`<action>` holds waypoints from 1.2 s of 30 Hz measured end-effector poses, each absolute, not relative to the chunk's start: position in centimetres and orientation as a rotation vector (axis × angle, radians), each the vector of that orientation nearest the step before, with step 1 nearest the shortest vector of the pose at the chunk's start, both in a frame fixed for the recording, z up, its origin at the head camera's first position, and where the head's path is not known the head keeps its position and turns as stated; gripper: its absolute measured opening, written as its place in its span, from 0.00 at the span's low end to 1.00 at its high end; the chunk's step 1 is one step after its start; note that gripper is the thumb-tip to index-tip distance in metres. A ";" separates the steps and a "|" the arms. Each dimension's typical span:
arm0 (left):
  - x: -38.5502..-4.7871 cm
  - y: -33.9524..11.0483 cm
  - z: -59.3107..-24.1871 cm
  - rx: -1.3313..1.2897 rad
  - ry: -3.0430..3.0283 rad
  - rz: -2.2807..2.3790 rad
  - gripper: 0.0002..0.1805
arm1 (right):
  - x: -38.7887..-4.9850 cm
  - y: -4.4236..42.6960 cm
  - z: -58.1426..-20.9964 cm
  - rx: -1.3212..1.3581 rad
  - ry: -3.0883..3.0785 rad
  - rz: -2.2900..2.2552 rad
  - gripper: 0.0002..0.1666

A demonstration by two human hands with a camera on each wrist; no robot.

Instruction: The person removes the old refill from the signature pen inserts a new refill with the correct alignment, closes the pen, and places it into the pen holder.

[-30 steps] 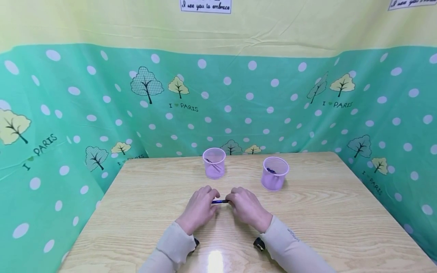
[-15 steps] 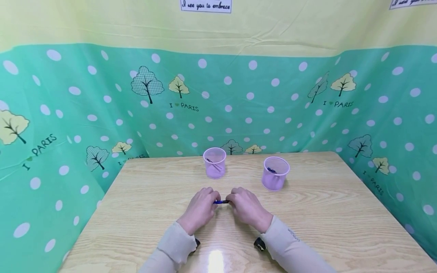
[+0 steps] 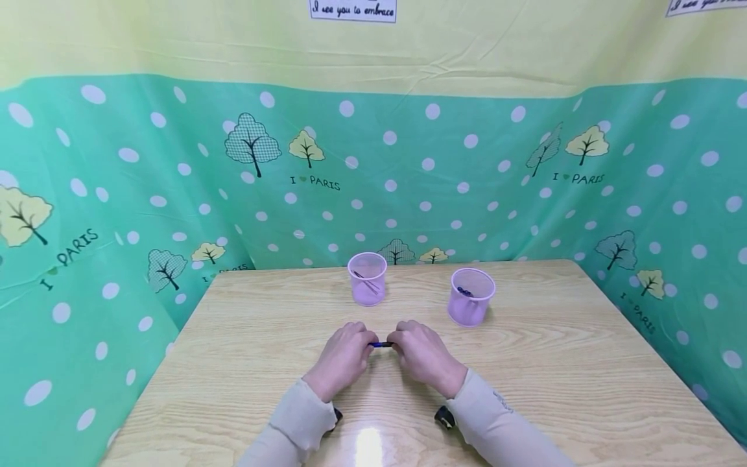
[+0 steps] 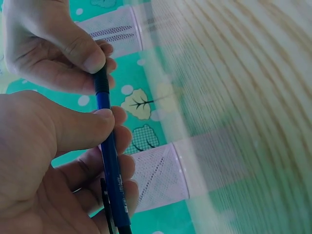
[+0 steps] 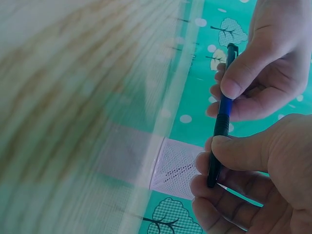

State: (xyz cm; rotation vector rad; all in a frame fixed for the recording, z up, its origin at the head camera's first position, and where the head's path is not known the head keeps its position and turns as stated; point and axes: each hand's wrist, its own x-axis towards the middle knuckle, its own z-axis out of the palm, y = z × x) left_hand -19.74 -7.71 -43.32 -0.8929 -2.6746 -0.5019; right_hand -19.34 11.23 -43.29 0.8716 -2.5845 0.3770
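A blue pen with a black grip section lies crosswise between both hands, just above the table. The left hand pinches its blue barrel between thumb and fingers; the clip end points back over that palm. The right hand pinches the black grip end with its thumb on top. In the right wrist view the pen's black tip end rests along the right fingers, and the clip end sticks out past the left thumb.
A pink mesh cup with thin dark sticks inside stands behind the hands. Another pink cup, holding small dark blue items, is to its right. The wooden table ends at a green dotted cloth.
The left hand has closed its thumb and fingers onto the barrel and moved slightly right, nearer the right hand. Less of the blue barrel shows; the right hand has barely moved.
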 end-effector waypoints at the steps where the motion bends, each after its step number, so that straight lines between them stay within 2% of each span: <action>1: -19.8 -7.7 -43.3 -0.893 -2.677 -0.499 0.05 | -19.4 11.3 -43.3 0.873 -2.586 0.380 0.07; 16: -19.8 -7.6 -43.4 -0.901 -2.677 -0.468 0.06 | -19.4 11.3 -43.1 0.869 -2.591 0.403 0.07; 25: -19.6 -7.6 -43.5 -0.872 -2.683 -0.493 0.16 | -19.3 11.3 -43.1 0.858 -2.617 0.404 0.08; 36: -19.7 -7.6 -43.5 -0.864 -2.638 -0.552 0.15 | -19.3 11.3 -43.1 0.865 -2.615 0.404 0.09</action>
